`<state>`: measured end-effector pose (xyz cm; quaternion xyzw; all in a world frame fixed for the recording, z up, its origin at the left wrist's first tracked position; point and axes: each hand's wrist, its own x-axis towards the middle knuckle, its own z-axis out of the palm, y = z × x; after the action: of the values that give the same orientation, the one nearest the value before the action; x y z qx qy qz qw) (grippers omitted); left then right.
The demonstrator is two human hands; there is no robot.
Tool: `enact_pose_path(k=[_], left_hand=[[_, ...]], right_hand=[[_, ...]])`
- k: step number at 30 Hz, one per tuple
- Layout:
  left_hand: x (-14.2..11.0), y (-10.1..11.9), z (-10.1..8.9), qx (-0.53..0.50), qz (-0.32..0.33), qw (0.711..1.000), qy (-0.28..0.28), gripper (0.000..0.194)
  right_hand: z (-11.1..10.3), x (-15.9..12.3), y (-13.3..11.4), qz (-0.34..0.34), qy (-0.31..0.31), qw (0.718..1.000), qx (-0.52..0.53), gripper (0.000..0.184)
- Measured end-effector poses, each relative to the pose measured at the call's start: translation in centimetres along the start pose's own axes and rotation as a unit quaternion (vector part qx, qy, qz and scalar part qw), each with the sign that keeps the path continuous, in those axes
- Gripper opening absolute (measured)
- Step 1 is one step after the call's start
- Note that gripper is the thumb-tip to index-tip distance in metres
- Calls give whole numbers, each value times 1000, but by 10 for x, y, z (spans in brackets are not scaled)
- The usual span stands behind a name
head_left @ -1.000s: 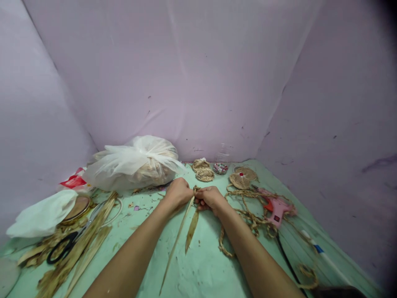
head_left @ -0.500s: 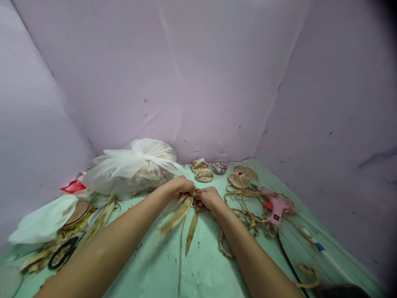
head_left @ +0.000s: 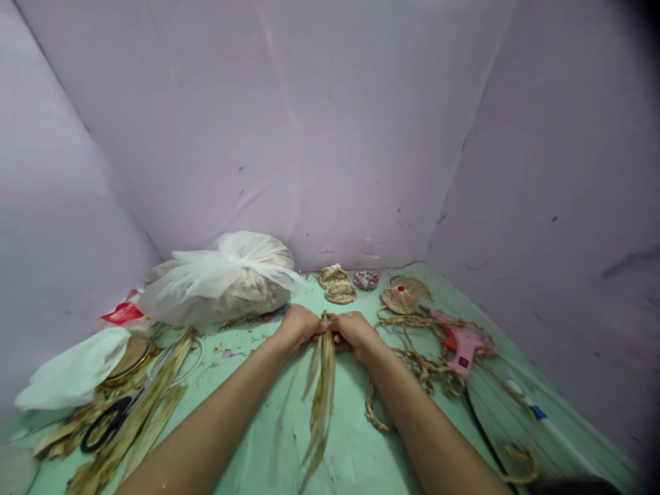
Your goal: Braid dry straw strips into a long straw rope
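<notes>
Both grips closed: left hand (head_left: 303, 324) and right hand (head_left: 351, 330) pinch the dried strips (head_left: 324, 385) near the top, side by side. Strips flared left half a second ago; now bunched, trailing toward the table's (head_left: 366, 450) near edge. Work looks regathered at the pinch. Glue gun (head_left: 465, 349) by right edge.

Hanging strips (head_left: 324, 378) blur at their lower ends.

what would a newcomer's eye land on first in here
Probably the big white plastic bag at the back left, near the purple wall. Next, the pink glue gun on the right, beside braided cord. In the middle, the left hand and right hand hold dangling dry strips.
</notes>
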<state>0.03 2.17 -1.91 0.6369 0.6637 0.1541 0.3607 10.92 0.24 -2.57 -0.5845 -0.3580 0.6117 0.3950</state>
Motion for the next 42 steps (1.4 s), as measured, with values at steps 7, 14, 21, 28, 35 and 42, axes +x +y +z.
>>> enact_pose_path(k=[7,14,21,28,35,42], left_hand=[[-3,-9,8,-129,-30,989,68,27],[-6,-13,13,-192,22,979,65,19],[-14,-7,6,-152,49,987,22,7],[-5,-19,15,-24,65,992,103,9],[-16,-9,12,-6,50,993,110,3],[-20,-1,-9,-254,-81,963,-36,5]], right_hand=[[-3,2,1,13,-4,1000,27,14],[-3,4,3,16,-5,1000,15,13],[0,3,2,12,17,1000,-8,15],[1,3,2,11,29,999,-21,18],[1,5,6,1,34,999,-31,15],[-6,11,9,-2,1,1000,-28,10]])
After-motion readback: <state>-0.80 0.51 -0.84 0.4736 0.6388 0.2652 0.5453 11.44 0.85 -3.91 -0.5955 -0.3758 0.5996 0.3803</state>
